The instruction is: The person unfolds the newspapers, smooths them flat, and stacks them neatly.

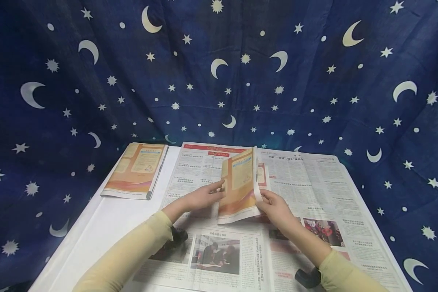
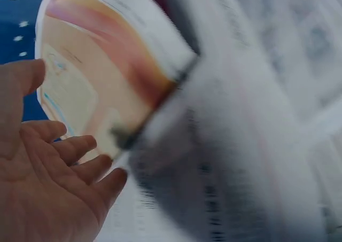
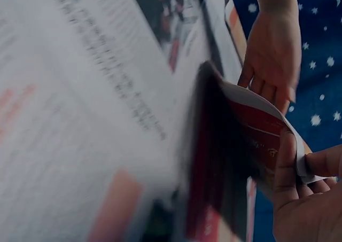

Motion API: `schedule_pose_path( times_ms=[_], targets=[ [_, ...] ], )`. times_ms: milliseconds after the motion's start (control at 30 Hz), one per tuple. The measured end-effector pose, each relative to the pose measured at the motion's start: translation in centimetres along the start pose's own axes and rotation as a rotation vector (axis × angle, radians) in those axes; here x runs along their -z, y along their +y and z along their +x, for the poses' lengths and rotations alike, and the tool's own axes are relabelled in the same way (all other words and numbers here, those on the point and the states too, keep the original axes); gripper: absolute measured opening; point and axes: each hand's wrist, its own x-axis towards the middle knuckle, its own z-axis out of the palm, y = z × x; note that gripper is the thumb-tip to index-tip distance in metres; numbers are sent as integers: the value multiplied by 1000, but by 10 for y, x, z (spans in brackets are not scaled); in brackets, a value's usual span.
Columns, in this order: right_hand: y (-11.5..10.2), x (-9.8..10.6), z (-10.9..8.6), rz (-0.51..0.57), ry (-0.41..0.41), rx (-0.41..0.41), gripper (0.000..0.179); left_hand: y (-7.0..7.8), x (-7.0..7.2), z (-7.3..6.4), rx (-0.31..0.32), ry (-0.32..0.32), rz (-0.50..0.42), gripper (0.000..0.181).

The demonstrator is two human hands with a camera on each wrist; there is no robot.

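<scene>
From my end of the link, the orange booklet (image 1: 237, 188) stood at the centre of the head view, tilted up above the spread newspaper (image 1: 314, 190), its long axis running up the frame with a slight lean to the right at the top. I judged that the coming move turned on its two long edges and which hand had command of which.

The right hand (image 1: 275, 209) had the firmer claim: it pinched the lower part of the right edge between thumb and fingers, and the right wrist view showed that grip at its lower right, beside a red printed face turned that way. From this hand, the bulk of the booklet lay toward the left and upper left of the head view.

The left hand (image 1: 200, 198) was loosely spread, palm showing in its own wrist view, gripping nothing I could make out. The booklet lay just to its right in the head view; whether the fingertips touched the left edge or merely stood beside it, I could not tell.

I read the right as the anchor and the left as free to guide. A similar booklet (image 1: 135, 170) lay flat on the white table (image 1: 91, 231) at left of the frame, well apart from both hands.
</scene>
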Motion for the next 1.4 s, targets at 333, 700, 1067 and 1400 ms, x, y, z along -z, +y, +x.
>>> schedule_pose_path(
  times_ms=[333, 700, 1067, 1400],
  targets=[
    [-40, -42, 22, -67, -123, 169, 41, 42, 47, -7, 92, 15, -563, 77],
    [-51, -94, 43, 1, -287, 118, 46, 38, 77, -11, 205, 92, -569, 73],
    [-36, -109, 49, 47, -305, 49, 49, 12, 85, -19, 252, 185, -515, 57],
    [-13, -59, 41, -117, -127, 47, 49, -14, 89, -26, 282, 221, -486, 58]
  ],
)
